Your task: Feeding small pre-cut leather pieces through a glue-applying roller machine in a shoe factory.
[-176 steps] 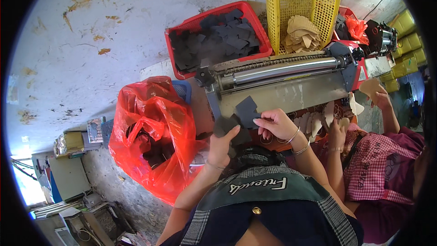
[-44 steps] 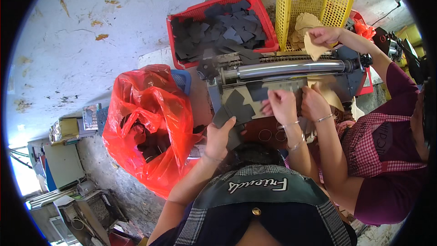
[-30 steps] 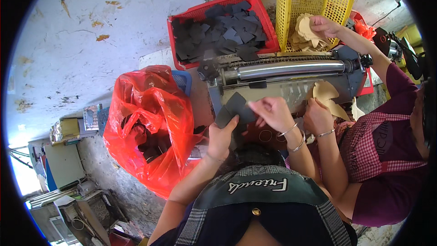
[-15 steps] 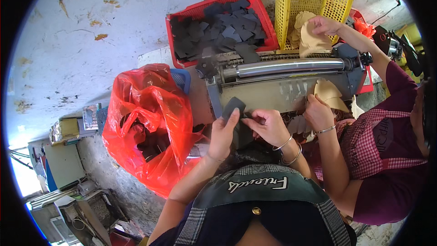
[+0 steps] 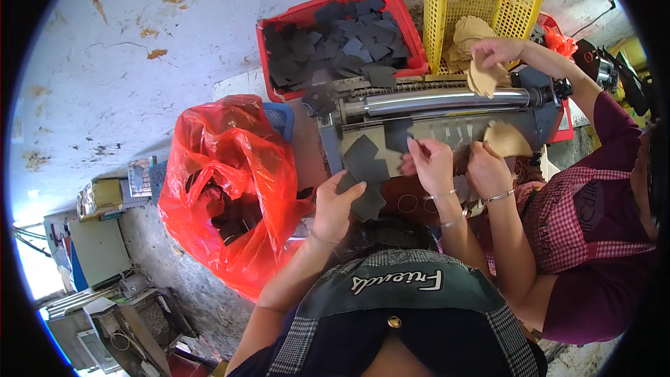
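Note:
My left hand (image 5: 336, 204) is closed on a fanned stack of dark grey sheet pieces (image 5: 364, 160), with the thumb lying across their lower part. Farther right, my right hand (image 5: 430, 165) pinches the near corner of a single dark grey sheet piece (image 5: 399, 134). That piece lies over the pale feed plate of a roller machine (image 5: 447, 103), just in front of its shiny metal roller. Some of the right fingers are blurred. Beside my right hand, a co-worker's hand (image 5: 490, 171) holds tan sheet pieces (image 5: 507, 139).
The co-worker's other hand (image 5: 497, 51) holds tan pieces over the roller. Behind the machine stand a red basket (image 5: 413, 42) of dark pieces and a yellow basket (image 5: 434, 14) with tan ones. A red plastic bag (image 5: 269, 174) stands at my left, against a blue basket (image 5: 283, 120).
My right hand has moved away from the left one, up and right to the feed plate with one dark piece. The left-hand stack is now fanned. The co-worker's far hand lifted tan pieces.

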`<state>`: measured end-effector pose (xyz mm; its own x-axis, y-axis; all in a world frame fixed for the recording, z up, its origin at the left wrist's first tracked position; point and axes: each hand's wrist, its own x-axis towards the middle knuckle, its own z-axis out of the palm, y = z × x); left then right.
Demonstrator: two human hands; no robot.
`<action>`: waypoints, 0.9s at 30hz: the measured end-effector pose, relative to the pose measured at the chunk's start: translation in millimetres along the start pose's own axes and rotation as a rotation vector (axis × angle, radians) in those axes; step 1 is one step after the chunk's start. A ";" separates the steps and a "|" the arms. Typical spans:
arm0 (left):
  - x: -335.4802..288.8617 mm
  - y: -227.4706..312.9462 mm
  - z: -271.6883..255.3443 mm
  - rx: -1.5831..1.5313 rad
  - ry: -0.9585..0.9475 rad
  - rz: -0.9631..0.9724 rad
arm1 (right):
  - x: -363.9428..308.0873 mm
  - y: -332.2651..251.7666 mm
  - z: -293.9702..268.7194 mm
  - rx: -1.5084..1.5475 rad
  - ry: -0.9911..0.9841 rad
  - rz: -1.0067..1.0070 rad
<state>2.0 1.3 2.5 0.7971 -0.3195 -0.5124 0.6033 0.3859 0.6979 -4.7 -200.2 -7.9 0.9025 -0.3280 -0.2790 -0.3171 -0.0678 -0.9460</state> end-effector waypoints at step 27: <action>-5.9 3.0 15.0 0.050 0.008 0.020 | 17.5 -10.8 -2.5 0.129 0.008 0.068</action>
<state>-1.3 -8.6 15.0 0.8095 -0.3052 -0.5015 0.5851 0.3489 0.7321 13.7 -207.6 -2.2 0.8775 -0.3353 -0.3428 -0.3373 0.0765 -0.9383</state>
